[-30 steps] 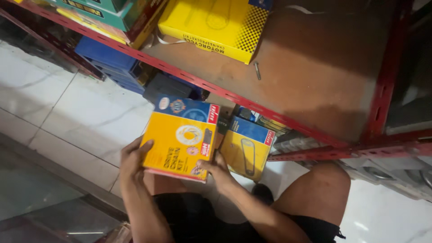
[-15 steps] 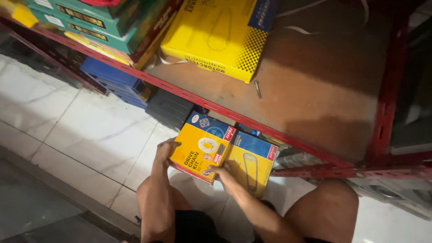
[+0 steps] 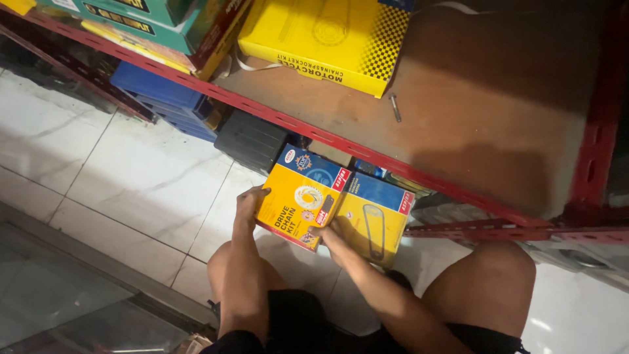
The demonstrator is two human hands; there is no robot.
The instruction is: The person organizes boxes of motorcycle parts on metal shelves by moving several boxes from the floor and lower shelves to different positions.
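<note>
I hold a flat yellow box with a blue top band (image 3: 303, 196) in both hands, low under the red shelf. My left hand (image 3: 249, 202) grips its left edge and my right hand (image 3: 323, 234) holds its lower right corner. The box leans against a similar yellow and blue box (image 3: 373, 216) that stands on the floor under the shelf. My knees and black shorts fill the bottom of the view.
A red metal rack (image 3: 367, 154) carries a brown shelf board with a big yellow box (image 3: 321, 39) and a loose bolt (image 3: 395, 108). Green and yellow boxes (image 3: 164, 26) are stacked at upper left. Blue boxes (image 3: 164, 98) and a black box (image 3: 252, 137) sit beneath. White floor tiles (image 3: 131, 177) lie left.
Both hands have carried the yellow box forward and down toward the space under the shelf, up against the second box. The view has tilted closer to the rack.
</note>
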